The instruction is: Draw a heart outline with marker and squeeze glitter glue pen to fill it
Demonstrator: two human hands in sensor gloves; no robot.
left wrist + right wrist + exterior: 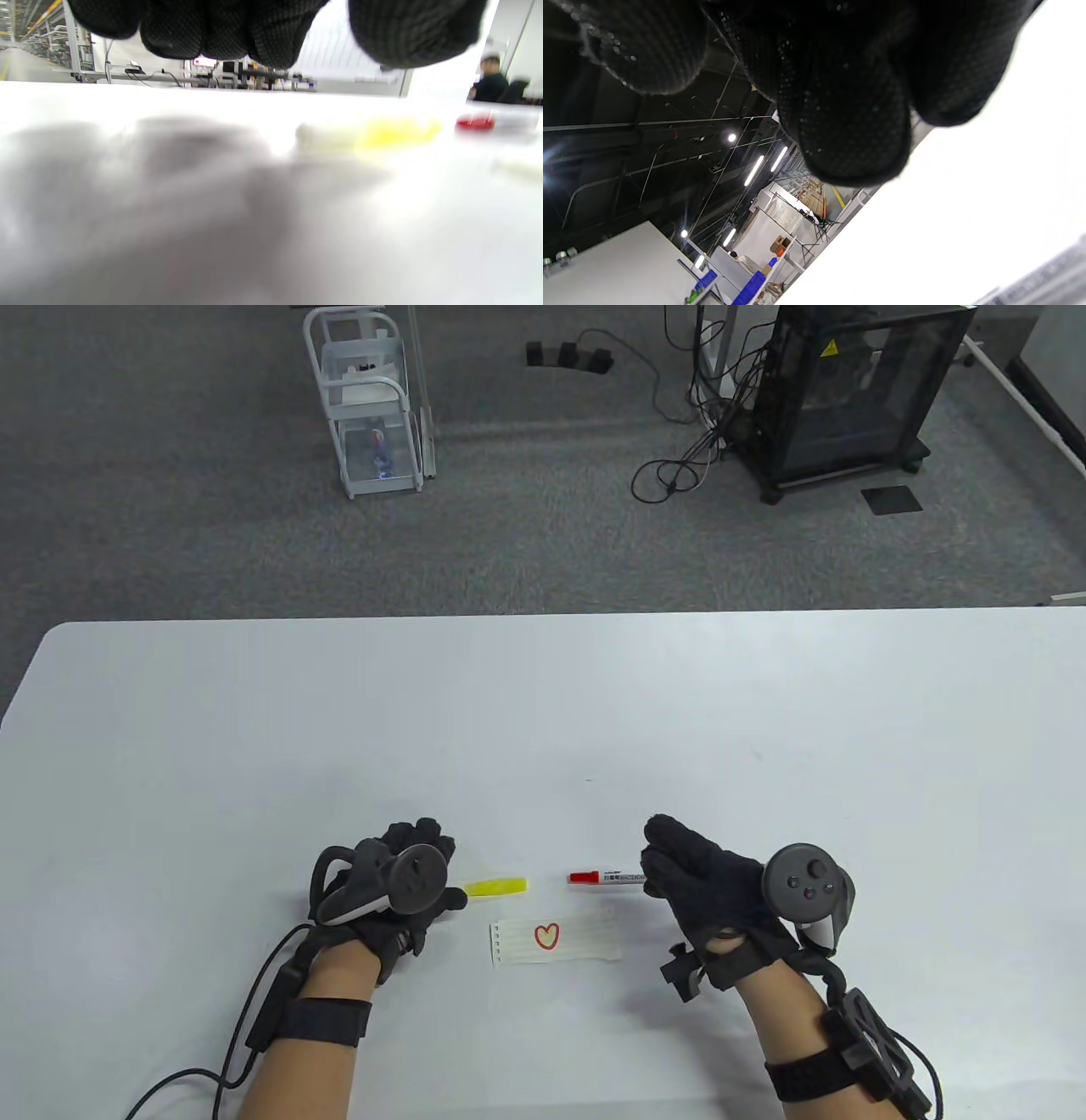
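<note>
A small strip of paper (585, 943) lies near the table's front edge, bearing a red heart outline (547, 935) with a yellowish inside. Just behind it a yellow glitter glue pen (496, 887) lies flat; in the left wrist view this glue pen (369, 134) is blurred. My left hand (441, 865) rests beside its left end, fingers loosely curled and holding nothing. A red-capped marker (604, 878) lies to the right, with its far end under my right hand (657, 857). That hand's fingers (848, 106) are fairly straight and I see no grip on the marker.
The white table (543, 712) stretches far behind and to both sides of the hands. Beyond its far edge, on the grey carpet, stand a white cart (369, 398) and a black cabinet (857, 390) with loose cables.
</note>
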